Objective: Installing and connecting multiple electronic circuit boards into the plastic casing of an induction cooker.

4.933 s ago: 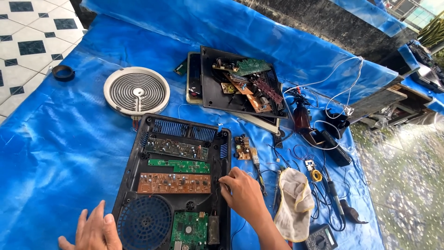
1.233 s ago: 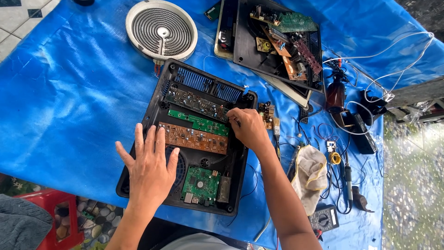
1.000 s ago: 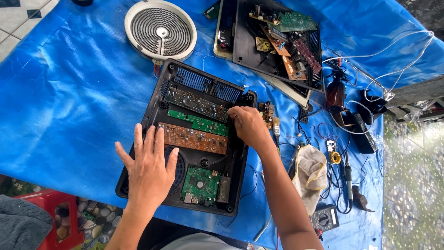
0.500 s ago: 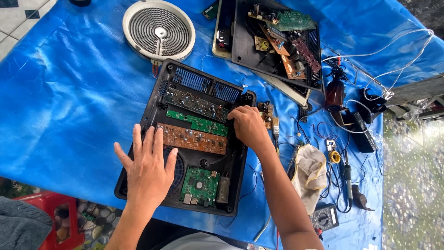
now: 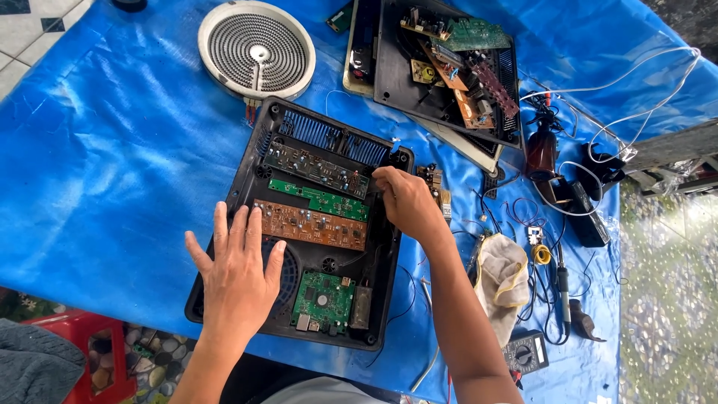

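A black plastic appliance base [image 5: 254, 168] lies open on the blue tarp, holding several circuit boards: a dark one, a green one [image 5: 318, 199], a brown one [image 5: 310, 224] and a small green board [image 5: 323, 298] near me. My left hand [image 5: 238, 271] rests flat with fingers spread on the base's round fan grille at its near left. My right hand [image 5: 400, 200] sits at the base's right edge, fingers curled at the right ends of the boards; whether it pinches anything I cannot tell.
A round white coil heater [image 5: 256, 49] lies beyond the base. A second black tray [image 5: 389, 71] with loose boards sits at the back. A cloth [image 5: 502, 278], a multimeter [image 5: 527, 352], a soldering iron [image 5: 561, 288] and wires lie to the right. A red stool [image 5: 93, 352] stands below left.
The view has moved closer over the base since the oldest frame. My left hand came onto the fan grille. My right hand moved up to the base's right edge and stays there.
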